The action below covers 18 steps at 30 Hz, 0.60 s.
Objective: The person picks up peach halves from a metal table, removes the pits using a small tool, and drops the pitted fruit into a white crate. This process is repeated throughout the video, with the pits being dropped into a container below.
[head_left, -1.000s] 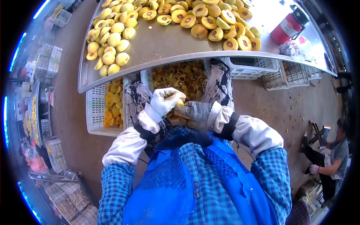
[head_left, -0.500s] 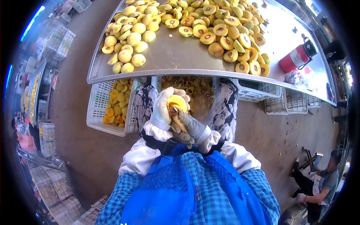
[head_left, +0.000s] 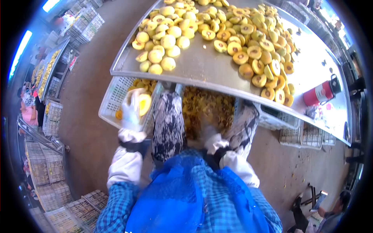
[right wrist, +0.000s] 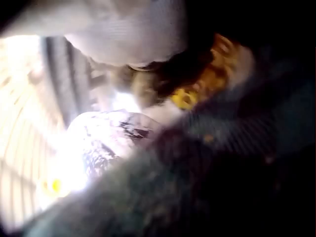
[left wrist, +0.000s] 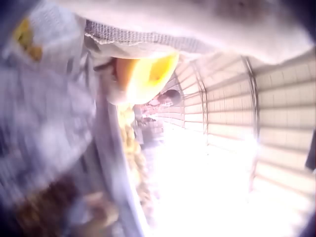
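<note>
- The left hand (head_left: 131, 110), in a white glove, is held out to the person's left with its fingers curled round a peach half (head_left: 144, 104).
- The peach half shows its yellow cut face. It is above the near edge of a white crate (head_left: 110, 101) that stands on the floor under the left end of the table.
- In the left wrist view the peach half (left wrist: 143, 74) sits just under the glove, yellow and rounded; the rest of that view is blurred.
- The right hand (head_left: 213, 140) is low, just in front of the body, by the right knee. It is a blur, so I cannot tell whether its fingers are spread, closed or holding anything.
- The right wrist view is dark and smeared; it shows only a yellow scrap (right wrist: 185, 98) next to dark cloth.
- Between the knees, in patterned trousers (head_left: 168, 120), lies a heap of yellow scraps (head_left: 206, 108).
- The metal table (head_left: 202, 70) is straight ahead. Whole peaches (head_left: 163, 52) are piled at its left and halved peaches (head_left: 256, 58) across its middle and right.
- A red flask (head_left: 321, 93) lies on the right end of the table, well apart from both hands.
- More white crates (head_left: 272, 121) sit under the table's right side.
- A blue apron (head_left: 186, 194) over a checked shirt fills the bottom of the head view.
</note>
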{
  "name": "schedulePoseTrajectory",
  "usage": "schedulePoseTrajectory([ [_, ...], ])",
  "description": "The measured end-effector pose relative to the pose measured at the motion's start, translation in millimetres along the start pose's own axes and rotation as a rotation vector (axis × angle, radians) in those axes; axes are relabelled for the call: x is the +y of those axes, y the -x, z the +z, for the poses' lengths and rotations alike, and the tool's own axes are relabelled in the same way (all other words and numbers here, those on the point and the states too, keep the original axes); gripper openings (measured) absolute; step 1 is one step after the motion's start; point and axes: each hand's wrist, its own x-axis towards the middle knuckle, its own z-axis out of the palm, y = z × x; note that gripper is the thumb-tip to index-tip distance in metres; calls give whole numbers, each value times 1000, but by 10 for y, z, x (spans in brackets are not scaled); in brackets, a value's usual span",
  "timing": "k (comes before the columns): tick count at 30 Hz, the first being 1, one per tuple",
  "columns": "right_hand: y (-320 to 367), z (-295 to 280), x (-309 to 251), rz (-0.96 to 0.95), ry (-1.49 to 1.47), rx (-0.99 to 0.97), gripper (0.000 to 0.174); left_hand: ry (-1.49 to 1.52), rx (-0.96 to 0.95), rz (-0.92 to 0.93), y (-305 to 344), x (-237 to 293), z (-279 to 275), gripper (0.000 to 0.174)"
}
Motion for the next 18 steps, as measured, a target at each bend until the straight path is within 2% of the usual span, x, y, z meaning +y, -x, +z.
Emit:
schedulePoseTrajectory([
  [1,0,-34,41,59,94,60,31,221,98,-303,-88,-195,-123,33],
  [3,-3,-25,96,161,228,117,29,-676,146,141,-374,-236,-327,38],
  [5,-73,-10,97,215,300,116,28,-519,-62,110,-734,-39,-95,39],
  [7,-140,-35,68,230,342,120,27,-673,-243,190,-1085,106,344,41],
  [8,-161,-45,44,244,357,131,27,-633,-441,107,-1243,217,520,46],
  [9,-176,-61,22,247,370,139,27,-511,-484,98,-1296,183,692,35],
  [11,-179,-94,-4,261,393,162,26,-374,-763,379,-1430,-298,917,22],
  [12,-179,-111,-21,265,406,175,25,-403,-735,423,-1436,-427,979,19],
  [14,-173,-123,-56,261,437,203,25,-462,-677,524,-1404,-345,1017,15],
  [15,-155,-100,-80,235,451,215,25,-651,-766,422,-1429,-82,984,23],
  [17,-122,-33,-120,109,492,229,24,-621,-723,-27,-1488,3,1098,31],
  [18,-134,-15,-111,-32,527,215,23,-296,-730,-144,-1467,-3,1090,33],
])
